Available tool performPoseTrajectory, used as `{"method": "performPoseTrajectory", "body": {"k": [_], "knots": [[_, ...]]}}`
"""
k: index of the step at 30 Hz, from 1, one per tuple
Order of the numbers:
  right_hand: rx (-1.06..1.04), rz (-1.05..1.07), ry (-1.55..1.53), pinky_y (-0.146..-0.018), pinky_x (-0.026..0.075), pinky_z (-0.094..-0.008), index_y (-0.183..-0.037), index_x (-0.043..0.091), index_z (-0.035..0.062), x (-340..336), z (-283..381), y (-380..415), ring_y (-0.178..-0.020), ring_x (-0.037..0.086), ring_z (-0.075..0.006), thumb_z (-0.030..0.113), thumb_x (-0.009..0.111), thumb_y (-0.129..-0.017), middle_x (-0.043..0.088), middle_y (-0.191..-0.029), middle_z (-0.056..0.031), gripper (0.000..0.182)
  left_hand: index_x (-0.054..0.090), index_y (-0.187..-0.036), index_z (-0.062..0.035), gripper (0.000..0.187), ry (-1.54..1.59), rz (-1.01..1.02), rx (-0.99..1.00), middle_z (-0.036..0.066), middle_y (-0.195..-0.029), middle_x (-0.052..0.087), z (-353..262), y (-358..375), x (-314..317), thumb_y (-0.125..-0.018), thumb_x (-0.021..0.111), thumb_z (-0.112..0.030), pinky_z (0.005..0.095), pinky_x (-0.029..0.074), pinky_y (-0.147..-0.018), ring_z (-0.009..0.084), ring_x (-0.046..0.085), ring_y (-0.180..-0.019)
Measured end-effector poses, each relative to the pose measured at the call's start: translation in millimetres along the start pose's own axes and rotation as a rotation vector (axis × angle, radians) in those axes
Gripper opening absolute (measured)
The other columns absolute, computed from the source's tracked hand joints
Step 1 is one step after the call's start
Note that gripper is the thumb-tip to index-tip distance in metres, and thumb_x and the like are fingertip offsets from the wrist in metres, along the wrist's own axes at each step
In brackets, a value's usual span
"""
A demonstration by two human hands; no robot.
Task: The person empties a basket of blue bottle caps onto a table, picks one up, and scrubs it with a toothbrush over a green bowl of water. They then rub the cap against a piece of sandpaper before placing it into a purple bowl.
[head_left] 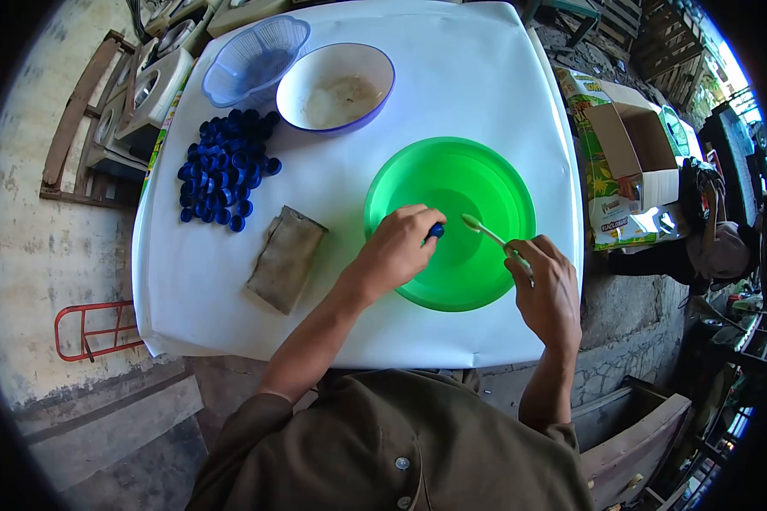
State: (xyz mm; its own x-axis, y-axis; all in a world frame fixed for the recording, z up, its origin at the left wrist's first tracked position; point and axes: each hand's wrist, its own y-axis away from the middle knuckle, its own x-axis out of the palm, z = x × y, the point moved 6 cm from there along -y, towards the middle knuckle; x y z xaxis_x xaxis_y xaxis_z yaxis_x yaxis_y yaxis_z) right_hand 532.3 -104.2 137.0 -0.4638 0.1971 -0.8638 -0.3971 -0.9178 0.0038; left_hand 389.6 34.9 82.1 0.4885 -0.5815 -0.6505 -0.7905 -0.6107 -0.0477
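My left hand (400, 247) is closed on a blue bottle cap (435, 231), held over the left part of a green basin (452, 294). In my right hand (544, 277) is a toothbrush (486, 230), its pale green head pointing left over the basin toward the cap. The brush head and the cap are apart. Farther to the left lies a pile of blue bottle caps (222, 170) on the white-covered table. A folded brownish cloth (287, 260) rests left of my left forearm.
Behind the basin stands a white bowl with a purple outside (337, 126), holding cloudy liquid. A blue plastic basket (256, 64) is beside it. Open cardboard boxes (631, 153) stand right of the table (486, 51). Another person (716, 247) is at far right.
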Motion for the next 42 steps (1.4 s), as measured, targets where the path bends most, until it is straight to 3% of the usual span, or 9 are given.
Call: {"method": "performPoseTrajectory", "body": {"k": [6,9,12,21,24,28,35,38,42], "knots": [[-0.048,0.051,0.142,-0.075,0.051,-0.0428,-0.100,0.074,0.0054,14,1,-4,-0.088,0.061,-0.0292,0.007,0.072,-0.082,0.062,-0.094,-0.0103,0.018,0.067,-0.104,0.0006,0.021,-0.393,0.172,0.020,0.017,-0.095,0.068,17,1,27,-0.083,0.066,0.001,0.0456,0.052,-0.080,0.0369,0.066,-0.088],[-0.065,0.068,0.184,-0.069,0.052,-0.0427,-0.094,0.074,0.0071,18,0,-5,-0.088,0.060,-0.0293,0.007,0.070,-0.081,0.061,-0.091,-0.0105,0.014,0.067,-0.105,-0.0009,0.023,-0.215,0.138,-0.110,0.017,-0.094,0.068,17,-2,19,-0.082,0.064,0.003,0.0452,0.053,-0.080,0.0373,0.066,-0.090],[-0.081,0.098,0.215,-0.068,0.053,-0.0421,-0.090,0.074,0.0065,21,0,-4,-0.088,0.060,-0.0297,0.006,0.068,-0.080,0.061,-0.090,-0.0103,0.012,0.067,-0.106,-0.0019,0.024,-0.097,-0.004,-0.020,0.018,-0.092,0.068,8,-2,2,-0.083,0.062,0.005,0.0453,0.053,-0.079,0.0380,0.066,-0.089],[-0.106,0.111,0.238,-0.067,0.053,-0.0417,-0.087,0.075,0.0058,23,2,-5,-0.088,0.060,-0.0301,0.006,0.067,-0.079,0.062,-0.089,-0.0100,0.011,0.065,-0.099,0.0023,0.017,-0.401,0.225,-0.020,0.022,-0.095,0.066,20,3,25,-0.083,0.061,0.006,0.0463,0.054,-0.077,0.0399,0.065,-0.087],[-0.103,0.107,0.198,-0.070,0.052,-0.0418,-0.091,0.075,0.0060,21,1,-5,-0.087,0.060,-0.0301,0.007,0.070,-0.080,0.062,-0.088,-0.0100,0.013,0.063,-0.105,0.0016,0.020,-0.307,0.126,0.047,0.019,-0.091,0.066,17,-1,17,-0.086,0.061,0.006,0.0408,0.054,-0.075,0.0321,0.067,-0.085],[-0.080,0.003,0.083,-0.074,0.049,-0.0430,-0.098,0.074,0.0033,8,1,0,-0.083,0.062,-0.0313,0.007,0.073,-0.082,0.063,-0.086,-0.0119,0.016,0.054,-0.132,-0.0012,0.037,0.366,0.015,-0.085,0.006,-0.090,0.061,6,-3,-16,-0.095,0.056,0.002,0.0288,0.051,-0.078,0.0137,0.060,-0.084],[-0.010,0.004,-0.082,-0.068,0.049,-0.0404,-0.101,0.069,-0.0035,5,-3,9,-0.071,0.064,-0.0319,0.003,0.069,-0.087,0.067,-0.086,-0.0154,0.015,0.049,-0.139,0.0029,0.043,1.209,0.084,-0.167,0.008,-0.099,0.061,8,7,-24,-0.100,0.058,-0.012,0.0290,0.052,-0.083,0.0145,0.060,-0.088],[-0.027,-0.266,-0.237,-0.065,0.049,-0.0408,-0.103,0.065,-0.0018,-5,1,11,-0.070,0.065,-0.0334,0.002,0.066,-0.088,0.067,-0.087,-0.0168,0.015,0.048,-0.138,0.0039,0.044,1.260,0.056,-0.168,0.010,-0.104,0.063,11,8,-24,-0.099,0.060,-0.013,0.0284,0.053,-0.084,0.0145,0.061,-0.089],[-0.032,-0.217,-0.425,-0.063,0.049,-0.0376,-0.106,0.061,-0.0030,6,9,15,-0.067,0.064,-0.0313,0.003,0.066,-0.090,0.067,-0.087,-0.0161,0.018,0.047,-0.136,0.0037,0.044,1.300,0.019,-0.165,0.015,-0.118,0.064,9,9,-19,-0.099,0.061,-0.013,0.0286,0.053,-0.085,0.0145,0.061,-0.090]]}}
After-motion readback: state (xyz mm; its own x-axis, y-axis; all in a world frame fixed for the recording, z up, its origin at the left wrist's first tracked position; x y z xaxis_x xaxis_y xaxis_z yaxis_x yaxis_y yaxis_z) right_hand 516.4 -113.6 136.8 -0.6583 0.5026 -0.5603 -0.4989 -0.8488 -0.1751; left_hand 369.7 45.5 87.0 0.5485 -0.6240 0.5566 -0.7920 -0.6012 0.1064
